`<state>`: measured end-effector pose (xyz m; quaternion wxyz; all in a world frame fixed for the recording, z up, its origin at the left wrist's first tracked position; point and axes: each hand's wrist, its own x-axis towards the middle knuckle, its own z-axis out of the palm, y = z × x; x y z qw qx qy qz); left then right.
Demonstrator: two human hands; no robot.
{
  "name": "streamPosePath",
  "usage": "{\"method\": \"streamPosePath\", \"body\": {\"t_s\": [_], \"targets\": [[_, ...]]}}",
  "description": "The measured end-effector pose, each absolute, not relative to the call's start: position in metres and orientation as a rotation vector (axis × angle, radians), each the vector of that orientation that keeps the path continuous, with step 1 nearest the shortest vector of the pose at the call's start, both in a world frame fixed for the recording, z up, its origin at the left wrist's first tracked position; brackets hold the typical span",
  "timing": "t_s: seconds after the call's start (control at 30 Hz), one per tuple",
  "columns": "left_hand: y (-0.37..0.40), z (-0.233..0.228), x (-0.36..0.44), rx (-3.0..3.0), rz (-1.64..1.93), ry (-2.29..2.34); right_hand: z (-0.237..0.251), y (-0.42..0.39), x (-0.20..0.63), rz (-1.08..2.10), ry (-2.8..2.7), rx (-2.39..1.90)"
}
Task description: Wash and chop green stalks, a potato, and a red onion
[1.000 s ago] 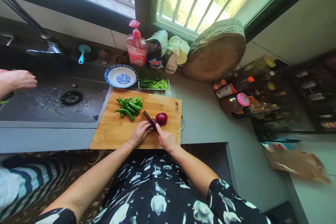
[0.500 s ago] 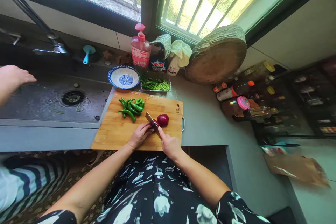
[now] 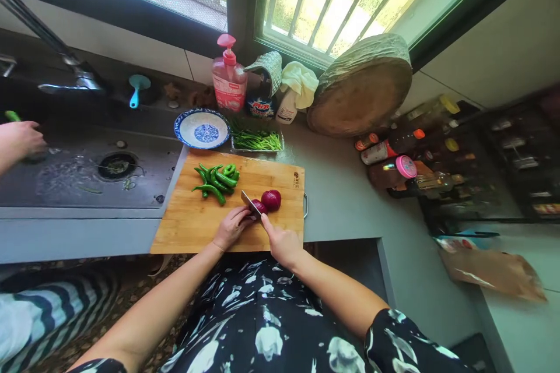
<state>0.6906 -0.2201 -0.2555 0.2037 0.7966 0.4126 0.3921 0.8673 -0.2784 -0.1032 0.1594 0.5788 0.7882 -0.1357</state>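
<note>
Two hands are met at the near right part of a wooden cutting board (image 3: 192, 227), and everything is told here from left to right; far to the left, over the wet sink (image 3: 65, 178), another person's hand (image 3: 20, 139) is closed around something green, well apart from the board; next, on the far half of the board, a heap of green chillies (image 3: 216, 179) is laid, near the left hand but not touched; the left hand (image 3: 231, 227) is then found, fingers curled and pressed down on a small cut piece of red onion (image 3: 259, 206), which is mostly hidden beneath the fingertips; just beside those fingertips, on their right, the knife (image 3: 251, 204) is set, its blade slanted so that the long axis is run from the near right, at the handle, to the far left, at the tip; whether the edge is touching the piece or the board cannot be told; the right hand (image 3: 282, 242) is closed around the handle, nearer to the body than the blade; beyond the blade, just to its right, the larger part of the red onion (image 3: 272, 199) is rested on the board, untouched by either hand; it is judged that the piece lies directly between the two hands, the left being the nearer.
</note>
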Motion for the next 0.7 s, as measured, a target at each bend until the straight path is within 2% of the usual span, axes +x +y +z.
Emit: {"method": "streamPosePath", "body": {"t_s": [0.33, 0.57, 0.7], "targets": [[-0.221, -0.253, 0.687, 2.245, 1.093, 1.109, -0.157, -0.274, 0.873, -0.365, 2.395, 1.685], [-0.218, -0.252, 0.696, 2.232, 1.044, 1.101, -0.124, -0.265, 0.887, -0.337, 2.458, 1.820], [-0.217, -0.233, 0.681, 2.217, 1.045, 1.142, -0.107, -0.268, 0.897, -0.263, 2.496, 1.856]]}}
